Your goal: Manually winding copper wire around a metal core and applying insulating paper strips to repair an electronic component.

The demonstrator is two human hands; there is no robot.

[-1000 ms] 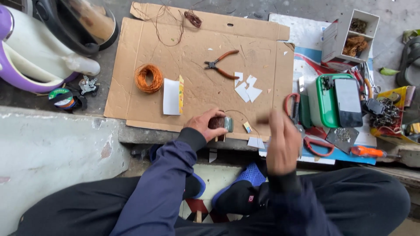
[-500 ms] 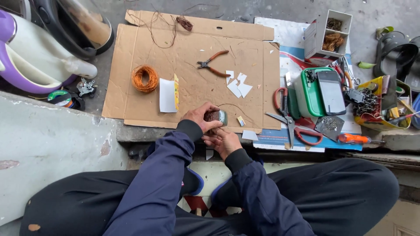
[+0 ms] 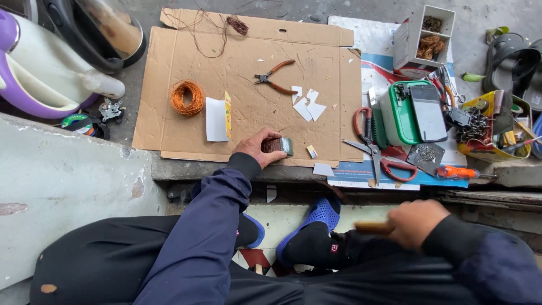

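Right hand (image 3: 415, 222) pulled away from small dark wound coil (image 3: 275, 146).

Bare cardboard (image 3: 248, 121) lies open mid-frame, between the wire coil (image 3: 187, 97) and the pliers (image 3: 275, 77). The right of the frame is crowded (scissors (image 3: 375, 151), green box (image 3: 409, 113)).

A flattened cardboard sheet (image 3: 248, 107) lay on the concrete floor (image 3: 73, 186). On it sat an orange wire coil (image 3: 187, 97) at left, a white card (image 3: 216, 119) beside it, pliers (image 3: 275, 78) farther off, and paper scraps (image 3: 307, 105) to the right.
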